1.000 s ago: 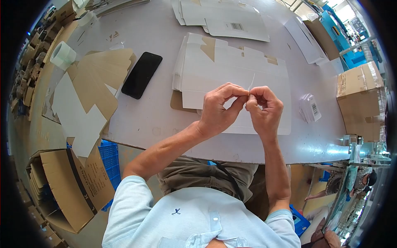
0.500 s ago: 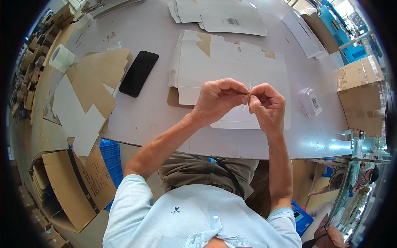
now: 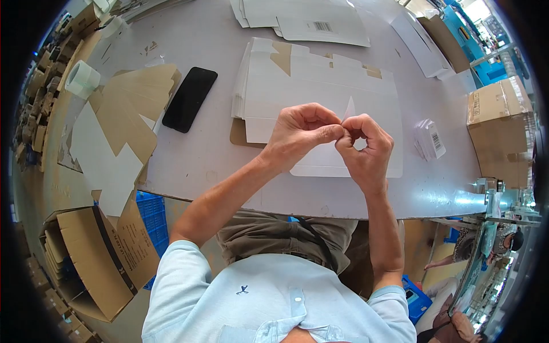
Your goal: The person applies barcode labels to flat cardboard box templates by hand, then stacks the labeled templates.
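Note:
Both my hands meet above a stack of flat white cardboard box blanks (image 3: 320,80). A small, thin whitish piece, perhaps a label or film, (image 3: 350,107) stands up as a narrow point from between the fingertips. My left hand (image 3: 303,134) pinches it from the left, thumb and forefinger pressed together. From the right, my right hand (image 3: 366,148) pinches at the same spot, its thumb and forefinger forming a ring. The fingers hide most of the piece. Right of the blanks lies a small stack of labels with a barcode (image 3: 430,140).
A black phone (image 3: 190,100) lies left of the blanks. Cut cardboard (image 3: 128,114) and a tape roll (image 3: 83,79) are further left. More white blanks (image 3: 326,23) lie at the back. A brown carton (image 3: 500,131) stands right; an open carton (image 3: 106,257) stands below left. Another person (image 3: 503,243) is at right.
The whitish piece between my fingertips shows wider and has turned, where before it was a thin line. My right thumb and forefinger have rounded into a ring. The view shifted slightly.

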Motion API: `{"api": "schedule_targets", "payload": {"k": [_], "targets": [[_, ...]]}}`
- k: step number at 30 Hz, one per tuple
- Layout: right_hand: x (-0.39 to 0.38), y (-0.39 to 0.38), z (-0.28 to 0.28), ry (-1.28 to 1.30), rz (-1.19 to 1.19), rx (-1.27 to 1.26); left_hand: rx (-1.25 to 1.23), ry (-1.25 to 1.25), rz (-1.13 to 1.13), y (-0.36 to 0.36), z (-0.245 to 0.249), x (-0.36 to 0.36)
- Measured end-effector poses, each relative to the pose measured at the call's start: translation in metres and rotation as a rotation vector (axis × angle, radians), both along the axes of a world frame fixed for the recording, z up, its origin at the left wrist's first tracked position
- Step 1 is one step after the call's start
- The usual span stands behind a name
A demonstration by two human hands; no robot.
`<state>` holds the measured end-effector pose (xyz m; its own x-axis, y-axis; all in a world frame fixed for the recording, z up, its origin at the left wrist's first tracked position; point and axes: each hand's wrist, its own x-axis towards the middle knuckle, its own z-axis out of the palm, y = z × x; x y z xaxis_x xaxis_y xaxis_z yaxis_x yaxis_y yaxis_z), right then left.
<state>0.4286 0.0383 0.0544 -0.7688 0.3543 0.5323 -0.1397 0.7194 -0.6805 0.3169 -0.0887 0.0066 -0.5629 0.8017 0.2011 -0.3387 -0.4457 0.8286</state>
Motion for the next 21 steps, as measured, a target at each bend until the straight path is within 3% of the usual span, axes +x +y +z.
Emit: {"api": "schedule_targets", "payload": {"k": [7,10,16,18,19,21], "targets": [[0.0,0.002,-0.004,0.002,-0.012,0.018,-0.055,0.066,0.069,0.0,0.0,0.004],[0.001,0.003,-0.006,-0.016,-0.002,-0.088,-0.102,0.104,0.085,0.0,0.003,0.004],[0.006,0.006,-0.011,-0.044,0.043,-0.393,-0.026,0.033,0.029,0.003,-0.003,0.004],[0.008,0.009,-0.012,-0.016,0.082,-0.683,0.008,-0.088,-0.018,0.003,-0.004,0.003],[0.01,0.01,-0.014,-0.014,0.08,-0.679,0.012,-0.087,-0.021,0.003,-0.006,0.002],[0.016,0.014,-0.017,0.133,0.088,-0.9,0.001,-0.146,-0.011,0.003,-0.008,-0.001]]}}
